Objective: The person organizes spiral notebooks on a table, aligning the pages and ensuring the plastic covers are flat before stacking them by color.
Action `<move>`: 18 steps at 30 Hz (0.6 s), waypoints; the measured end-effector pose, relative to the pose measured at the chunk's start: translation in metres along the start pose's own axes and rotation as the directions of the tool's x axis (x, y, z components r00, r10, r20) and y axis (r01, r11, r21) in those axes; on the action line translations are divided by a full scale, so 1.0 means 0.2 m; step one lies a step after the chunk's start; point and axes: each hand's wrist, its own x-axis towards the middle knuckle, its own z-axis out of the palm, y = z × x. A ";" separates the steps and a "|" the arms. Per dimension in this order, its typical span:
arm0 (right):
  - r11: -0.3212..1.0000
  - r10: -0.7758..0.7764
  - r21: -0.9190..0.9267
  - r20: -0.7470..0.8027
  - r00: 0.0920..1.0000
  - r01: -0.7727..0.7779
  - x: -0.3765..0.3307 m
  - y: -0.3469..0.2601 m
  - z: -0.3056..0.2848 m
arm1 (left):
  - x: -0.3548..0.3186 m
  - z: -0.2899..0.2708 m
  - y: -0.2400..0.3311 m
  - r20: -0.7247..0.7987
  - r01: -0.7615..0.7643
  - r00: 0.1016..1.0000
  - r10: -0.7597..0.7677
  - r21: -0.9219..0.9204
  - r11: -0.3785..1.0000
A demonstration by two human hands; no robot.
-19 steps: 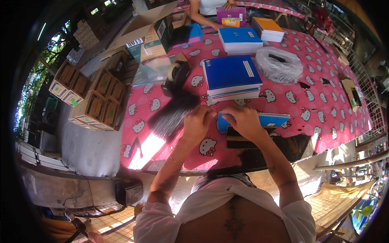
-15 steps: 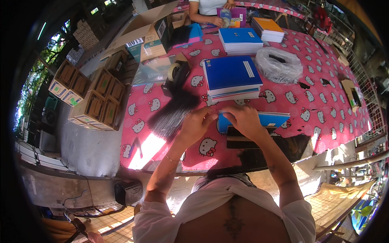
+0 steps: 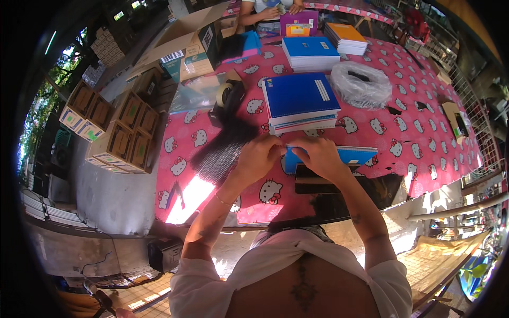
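A light-blue notebook (image 3: 361,154) stands on its long edge at the table's near side, against a dark block (image 3: 314,185) with a brown top. My right hand (image 3: 319,158) closes over the notebook's left part, thumb in front and fingers bent over the upper edge. At the notebook's left corner, my left hand (image 3: 259,156) is closed in a pinch; whatever is between its fingertips is too small to make out. The fingertips of both hands nearly meet there. Beside my left wrist lies a heap of black spiral binding coils (image 3: 224,151).
A dark-blue notebook stack (image 3: 297,98), lighter-blue stack (image 3: 310,50) and orange-covered stack (image 3: 347,37) stand beyond my hands. Nearby are a clear plastic bundle (image 3: 366,93), tape dispenser (image 3: 228,100) and open carton (image 3: 185,55). A person (image 3: 265,13) handles a purple notebook (image 3: 305,22) across the table.
My left hand has drawn in closer to the right hand at the notebook's corner. Across the table, the person's hand has lifted a small item off the purple notebook. The view has shifted slightly.
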 end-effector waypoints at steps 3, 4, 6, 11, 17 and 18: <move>1.000 -0.001 0.007 0.032 0.999 0.001 0.00 -0.01 -0.01 | -0.01 -0.01 -0.04 0.037 -0.026 0.999 0.023 0.083 0.996; 1.000 0.009 0.005 0.036 0.999 -0.009 0.00 -0.01 -0.01 | 0.00 -0.02 -0.03 0.092 0.041 0.995 -0.048 0.068 0.997; 1.000 0.019 0.002 0.039 0.999 -0.019 0.00 -0.01 -0.01 | 0.01 -0.02 -0.03 0.146 0.107 0.983 -0.114 0.055 0.993; 1.000 0.014 0.022 0.029 0.999 -0.015 0.00 -0.01 -0.01 | 0.01 -0.03 -0.01 0.076 0.042 0.996 -0.036 -0.086 0.995; 0.999 0.016 0.039 0.040 0.999 -0.018 0.00 -0.02 -0.02 | -0.01 -0.01 0.00 0.073 0.115 0.991 -0.111 -0.043 0.992; 0.999 0.015 0.038 0.047 0.999 -0.016 -0.01 -0.02 -0.02 | -0.02 -0.01 0.00 0.070 0.119 0.991 -0.115 -0.048 0.992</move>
